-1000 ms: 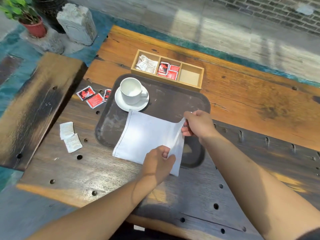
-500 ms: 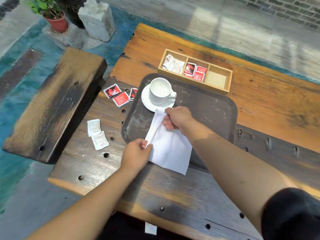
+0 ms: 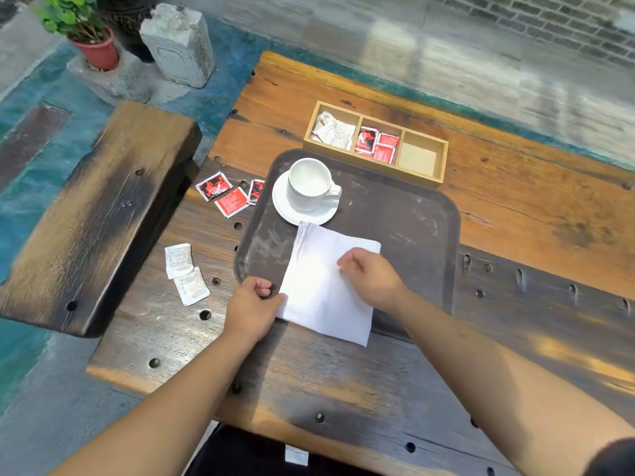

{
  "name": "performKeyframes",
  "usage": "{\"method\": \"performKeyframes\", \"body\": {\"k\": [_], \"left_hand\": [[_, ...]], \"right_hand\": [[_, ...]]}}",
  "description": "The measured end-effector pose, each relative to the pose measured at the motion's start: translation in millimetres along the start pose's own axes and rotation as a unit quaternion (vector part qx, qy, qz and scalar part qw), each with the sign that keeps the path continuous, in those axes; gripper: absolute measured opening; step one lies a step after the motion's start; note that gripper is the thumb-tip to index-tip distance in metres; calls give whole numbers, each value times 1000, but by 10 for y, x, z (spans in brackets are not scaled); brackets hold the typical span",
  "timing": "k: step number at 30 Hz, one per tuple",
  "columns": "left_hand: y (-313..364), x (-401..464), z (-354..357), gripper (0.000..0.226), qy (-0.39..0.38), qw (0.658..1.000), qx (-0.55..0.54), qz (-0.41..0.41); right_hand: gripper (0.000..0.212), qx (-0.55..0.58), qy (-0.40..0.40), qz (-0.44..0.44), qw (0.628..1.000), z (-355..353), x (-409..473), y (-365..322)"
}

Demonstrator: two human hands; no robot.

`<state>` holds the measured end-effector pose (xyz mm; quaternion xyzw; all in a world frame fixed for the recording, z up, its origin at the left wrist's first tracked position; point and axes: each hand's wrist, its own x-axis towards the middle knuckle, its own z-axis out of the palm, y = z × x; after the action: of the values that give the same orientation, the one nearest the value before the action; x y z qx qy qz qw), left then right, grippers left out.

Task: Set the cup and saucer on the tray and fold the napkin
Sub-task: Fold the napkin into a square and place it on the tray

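Observation:
A white cup (image 3: 308, 182) stands on a white saucer (image 3: 292, 211) at the far left of the dark tray (image 3: 412, 221). A white napkin (image 3: 319, 286), folded over, lies flat across the tray's near edge, and its far corner touches the saucer. My left hand (image 3: 252, 305) pinches the napkin's near left corner. Resting on the napkin's right part, my right hand (image 3: 369, 278) has its fingers loosely curled.
A wooden three-compartment box (image 3: 422, 156) with white and red packets sits behind the tray. Red packets (image 3: 231, 195) and white packets (image 3: 185, 273) lie on the wooden table to the tray's left. A bench (image 3: 86, 214) and a potted plant (image 3: 89, 32) are further left.
The right half of the napkin has been folded over to the left and laid flat. My right hand has let go of the fold and moved back to the right over the napkin.

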<state>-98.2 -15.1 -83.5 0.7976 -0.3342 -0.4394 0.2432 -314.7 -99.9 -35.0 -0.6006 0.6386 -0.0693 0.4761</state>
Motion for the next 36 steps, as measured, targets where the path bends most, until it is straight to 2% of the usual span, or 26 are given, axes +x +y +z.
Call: {"method": "performKeyframes", "body": {"k": [5, 8, 10, 12, 16, 19, 22, 26, 28, 32, 36], "left_hand": [[54, -32, 27, 44, -15, 999, 32, -1], [103, -81, 117, 47, -27, 998, 55, -6], [132, -120, 169, 44, -30, 999, 39, -15], [163, -159, 195, 44, -32, 999, -1, -38], [264, -252, 199, 36, -52, 978, -156, -127], [327, -314, 154, 30, -54, 965, -213, -142], [358, -374, 52, 27, -71, 976, -183, -95], [364, -435, -88, 25, -136, 985, -104, -32], [351, -465, -141, 28, -172, 982, -81, -3], [320, -528, -180, 48, -218, 967, 54, 121], [342, -518, -75, 30, -214, 955, 115, 170]], "right_hand": [[28, -178, 14, -95, 979, -130, -342, 694], [44, -230, -31, -79, 970, -161, -448, 926], [54, -248, -69, -79, 963, -141, -509, 1014], [58, -267, -71, -95, 956, -119, -524, 1061], [48, -305, -3, -134, 943, -79, -450, 1079], [35, -315, 41, -194, 928, -67, -458, 1073], [25, -274, 68, -236, 930, -75, -520, 1088], [25, -197, 16, -231, 953, -116, -648, 1162], [24, -150, -4, -217, 964, -137, -740, 1180], [22, -62, -19, -170, 983, -135, -913, 1255], [19, -22, -4, -102, 995, -140, -954, 1330]]}}
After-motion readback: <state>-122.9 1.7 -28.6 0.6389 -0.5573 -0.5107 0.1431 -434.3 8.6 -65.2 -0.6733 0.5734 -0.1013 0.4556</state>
